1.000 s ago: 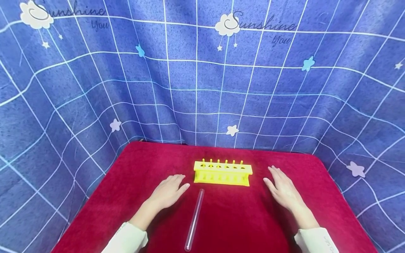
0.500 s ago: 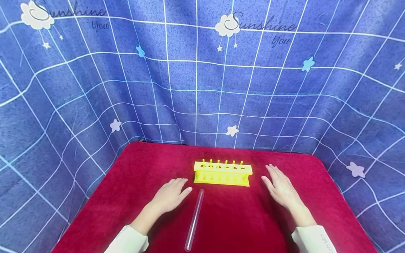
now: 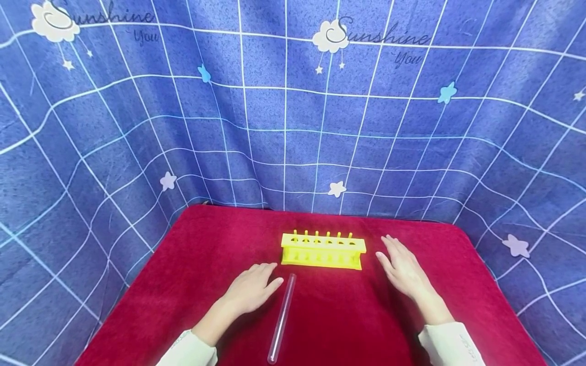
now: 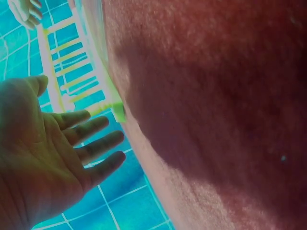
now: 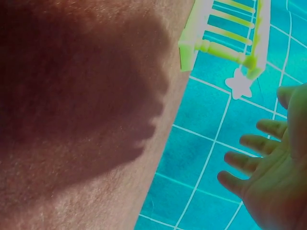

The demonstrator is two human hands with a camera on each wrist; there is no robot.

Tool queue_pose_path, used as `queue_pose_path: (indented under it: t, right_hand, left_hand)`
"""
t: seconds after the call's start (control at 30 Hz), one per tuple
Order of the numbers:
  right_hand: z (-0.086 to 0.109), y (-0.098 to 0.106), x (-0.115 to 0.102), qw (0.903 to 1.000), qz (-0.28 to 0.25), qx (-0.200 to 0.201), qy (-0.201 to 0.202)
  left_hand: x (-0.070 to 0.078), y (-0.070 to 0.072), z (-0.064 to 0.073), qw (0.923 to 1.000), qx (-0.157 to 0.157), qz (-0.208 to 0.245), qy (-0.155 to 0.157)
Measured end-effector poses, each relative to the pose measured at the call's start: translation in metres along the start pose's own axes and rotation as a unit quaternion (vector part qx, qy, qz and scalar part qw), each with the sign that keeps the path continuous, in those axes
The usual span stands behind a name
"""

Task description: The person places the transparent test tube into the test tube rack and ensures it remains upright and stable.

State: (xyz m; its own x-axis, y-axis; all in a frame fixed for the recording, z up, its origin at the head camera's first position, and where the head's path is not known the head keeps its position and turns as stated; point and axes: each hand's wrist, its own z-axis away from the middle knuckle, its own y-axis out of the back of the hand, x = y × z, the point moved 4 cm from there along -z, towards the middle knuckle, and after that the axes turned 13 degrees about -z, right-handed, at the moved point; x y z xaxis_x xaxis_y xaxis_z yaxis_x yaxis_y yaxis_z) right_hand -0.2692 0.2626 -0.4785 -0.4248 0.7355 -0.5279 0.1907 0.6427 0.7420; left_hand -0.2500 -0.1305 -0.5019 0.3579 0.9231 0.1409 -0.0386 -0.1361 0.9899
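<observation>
A yellow test tube rack stands upright on the red cloth, with a row of holes and pegs along it and no tube in it. In front of it lies a clear test tube, pointing roughly toward the rack. My left hand hovers just left of the tube's far end, fingers extended, holding nothing. To the right of the rack is my right hand, also with fingers extended and nothing in it. Both wrist views show the palms bare, the left hand and the right hand each near one end of the rack.
Red cloth covers the table. Behind and at both sides hangs a blue curtain with white grid lines, stars and clouds. Shadows of the hands fall on the cloth in the wrist views.
My left hand has moved right and slightly nearer to me, closer to the test tube. My right hand has shifted a little left, toward the rack. Rack and tube stay put.
</observation>
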Motion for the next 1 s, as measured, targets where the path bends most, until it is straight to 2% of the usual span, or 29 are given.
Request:
queue_pose_path:
  t: [0.27,0.63,1.0]
  right_hand:
    - [-0.007,-0.004,-0.004,1.0000,0.001,-0.006,0.007]
    - [-0.014,-0.009,-0.009,0.9999,0.000,-0.011,0.012]
    - [-0.019,-0.014,-0.013,0.9998,-0.007,-0.016,0.014]
  left_hand:
    - [0.005,-0.005,0.001,0.9999,-0.004,-0.015,-0.002]
    - [0.012,-0.008,0.003,0.9994,0.015,-0.028,-0.014]
    - [0.020,-0.012,0.007,0.9994,0.002,-0.032,-0.013]
